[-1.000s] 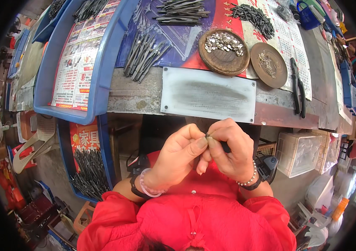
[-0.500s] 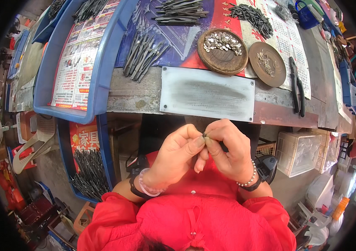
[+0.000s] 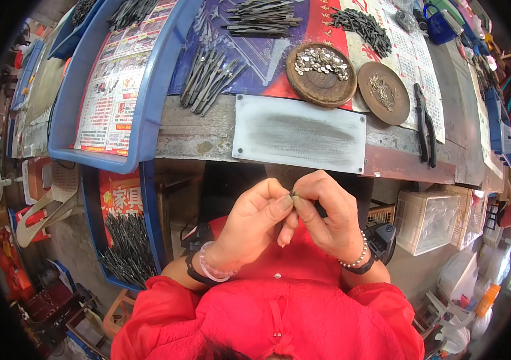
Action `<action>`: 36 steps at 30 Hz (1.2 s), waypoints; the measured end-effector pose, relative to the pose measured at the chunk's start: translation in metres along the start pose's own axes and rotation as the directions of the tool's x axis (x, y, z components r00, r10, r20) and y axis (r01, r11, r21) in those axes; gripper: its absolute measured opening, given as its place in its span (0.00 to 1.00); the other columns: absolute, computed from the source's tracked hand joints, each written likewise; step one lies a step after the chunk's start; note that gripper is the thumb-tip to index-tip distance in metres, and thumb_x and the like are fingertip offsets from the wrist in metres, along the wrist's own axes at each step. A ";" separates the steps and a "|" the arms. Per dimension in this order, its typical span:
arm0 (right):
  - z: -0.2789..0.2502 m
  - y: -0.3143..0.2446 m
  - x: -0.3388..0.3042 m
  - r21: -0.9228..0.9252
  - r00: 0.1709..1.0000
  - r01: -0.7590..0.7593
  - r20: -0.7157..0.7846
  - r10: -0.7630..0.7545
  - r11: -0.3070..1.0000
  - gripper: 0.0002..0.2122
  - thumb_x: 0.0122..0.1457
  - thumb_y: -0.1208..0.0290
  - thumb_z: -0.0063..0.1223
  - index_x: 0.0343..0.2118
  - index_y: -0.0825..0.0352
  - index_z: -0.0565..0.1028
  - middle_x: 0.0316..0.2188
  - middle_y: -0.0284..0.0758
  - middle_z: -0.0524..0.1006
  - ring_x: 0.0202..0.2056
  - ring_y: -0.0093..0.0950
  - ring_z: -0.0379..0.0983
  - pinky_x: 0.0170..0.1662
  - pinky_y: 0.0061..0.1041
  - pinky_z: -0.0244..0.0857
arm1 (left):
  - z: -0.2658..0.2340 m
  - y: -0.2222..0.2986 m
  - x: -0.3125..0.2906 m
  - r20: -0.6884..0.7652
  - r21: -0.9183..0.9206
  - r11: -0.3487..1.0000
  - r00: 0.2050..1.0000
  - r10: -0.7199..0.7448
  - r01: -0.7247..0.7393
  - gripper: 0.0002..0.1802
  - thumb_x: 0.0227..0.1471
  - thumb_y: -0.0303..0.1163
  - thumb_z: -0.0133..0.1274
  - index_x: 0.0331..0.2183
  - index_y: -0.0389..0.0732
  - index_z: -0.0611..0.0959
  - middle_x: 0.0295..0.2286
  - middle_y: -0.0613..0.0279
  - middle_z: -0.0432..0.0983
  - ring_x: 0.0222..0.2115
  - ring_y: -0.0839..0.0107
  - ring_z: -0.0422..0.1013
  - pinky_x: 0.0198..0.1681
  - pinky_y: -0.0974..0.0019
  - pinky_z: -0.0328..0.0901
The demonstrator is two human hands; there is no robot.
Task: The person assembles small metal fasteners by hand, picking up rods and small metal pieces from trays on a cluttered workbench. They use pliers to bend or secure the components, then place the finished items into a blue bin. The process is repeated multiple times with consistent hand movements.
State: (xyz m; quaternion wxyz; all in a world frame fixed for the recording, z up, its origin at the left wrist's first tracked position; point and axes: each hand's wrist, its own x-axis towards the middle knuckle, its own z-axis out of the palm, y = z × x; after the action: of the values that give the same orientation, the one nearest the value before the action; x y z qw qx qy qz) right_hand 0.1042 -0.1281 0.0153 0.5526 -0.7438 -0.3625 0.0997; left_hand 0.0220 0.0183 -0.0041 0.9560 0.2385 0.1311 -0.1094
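My left hand (image 3: 254, 221) and my right hand (image 3: 329, 213) meet in front of my chest, just short of the table edge. Thumbs and fingertips of both are pinched together on a small dark part (image 3: 292, 193); only its tip shows, so its kind is unclear. Beyond them a white plate (image 3: 297, 157) with a grey-smudged middle is fixed at the table's edge. Behind it stand a round brown dish (image 3: 303, 90) of small shiny metal discs (image 3: 320, 61) and a brown plate (image 3: 399, 107) with tiny pin-like pieces (image 3: 381, 90).
Black-handled pliers (image 3: 425, 126) lie at the right. Dark flat metal strips (image 3: 207, 81) and a pile of short dark pieces (image 3: 363, 30) lie farther back. A blue tray (image 3: 147, 111) overhangs the table's left edge; below it, a blue bin (image 3: 153, 240) holds many dark pieces.
Both hands keep their pinch in almost the same place, with only a slight shift of the fingertips. The table shifts a little in the picture.
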 end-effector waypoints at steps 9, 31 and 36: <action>-0.001 -0.004 0.000 -0.081 0.998 0.067 0.020 -0.066 0.994 0.07 0.51 0.84 0.53 0.32 0.69 0.70 0.28 0.40 0.72 0.27 0.40 0.72 0.29 0.30 0.68 | 0.002 0.000 -0.004 -0.002 -0.003 1.000 1.000 -0.007 0.007 0.05 0.61 0.30 0.47 0.34 0.39 0.70 0.25 0.60 0.73 0.20 0.74 0.69 0.23 0.74 0.65; -0.009 -0.002 0.002 0.202 0.998 -0.054 -0.016 0.058 0.978 0.03 0.53 0.83 0.54 0.30 0.71 0.71 0.27 0.39 0.74 0.29 0.29 0.71 0.32 0.23 0.66 | 0.012 0.002 0.001 -0.019 0.080 0.997 1.000 -0.004 0.005 0.06 0.61 0.32 0.48 0.34 0.41 0.70 0.22 0.57 0.74 0.16 0.72 0.69 0.17 0.73 0.64; -0.012 0.000 0.003 0.143 0.999 0.002 -0.041 0.004 0.990 0.04 0.52 0.83 0.53 0.29 0.71 0.71 0.26 0.39 0.74 0.28 0.29 0.71 0.31 0.23 0.66 | 0.015 0.003 0.003 -0.005 0.032 0.999 0.999 -0.040 0.040 0.05 0.61 0.30 0.47 0.35 0.39 0.70 0.24 0.59 0.73 0.18 0.74 0.69 0.20 0.74 0.65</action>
State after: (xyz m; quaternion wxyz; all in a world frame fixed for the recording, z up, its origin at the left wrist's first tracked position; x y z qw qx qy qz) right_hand 0.1132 -0.1351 0.0208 0.6119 -0.7043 -0.3426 0.1103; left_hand 0.0286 0.0131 0.0085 0.9494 0.2513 0.1363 -0.1302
